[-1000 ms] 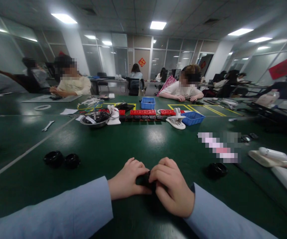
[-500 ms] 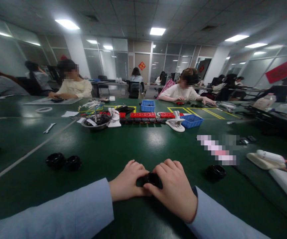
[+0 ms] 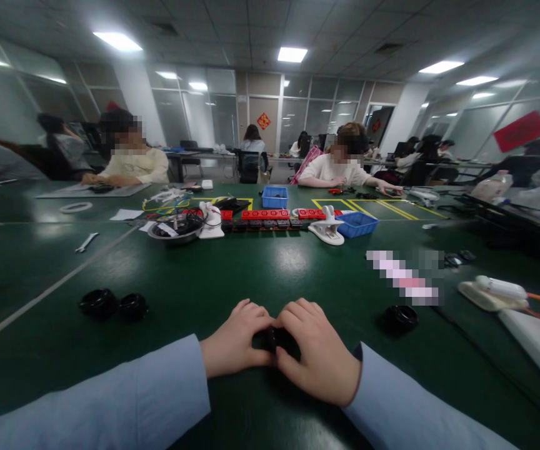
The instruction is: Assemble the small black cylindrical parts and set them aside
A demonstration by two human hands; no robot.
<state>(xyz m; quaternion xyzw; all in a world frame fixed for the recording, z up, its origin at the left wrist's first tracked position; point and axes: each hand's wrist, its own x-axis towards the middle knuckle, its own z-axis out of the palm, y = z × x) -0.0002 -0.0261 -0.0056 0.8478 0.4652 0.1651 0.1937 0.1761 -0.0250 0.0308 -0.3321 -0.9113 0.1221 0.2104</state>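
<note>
Between my two hands is a black round part (image 3: 271,340), mostly covered by my fingers, low over the green tabletop or resting on it. My left hand (image 3: 239,337) curls around its left side with thumb and forefinger. From the right, my right hand (image 3: 319,352) grips the same part, fingers arched over the top and thumb at the near side. Two glossy black ring-shaped parts, a larger one (image 3: 98,303) and a smaller one (image 3: 132,307), lie to the left. Another black ring-shaped part (image 3: 400,319) sits to the right of my right hand.
Farther back are a metal bowl of cables (image 3: 176,230), red power strips (image 3: 265,214), white clip stands (image 3: 327,228) and blue bins (image 3: 357,225). A wrench (image 3: 87,242) lies left. On the right is a white device (image 3: 499,292) with a cable. People sit across the table.
My right hand has shifted slightly left against my left hand, and less of the black round part shows between them. The whole view has moved a little.
</note>
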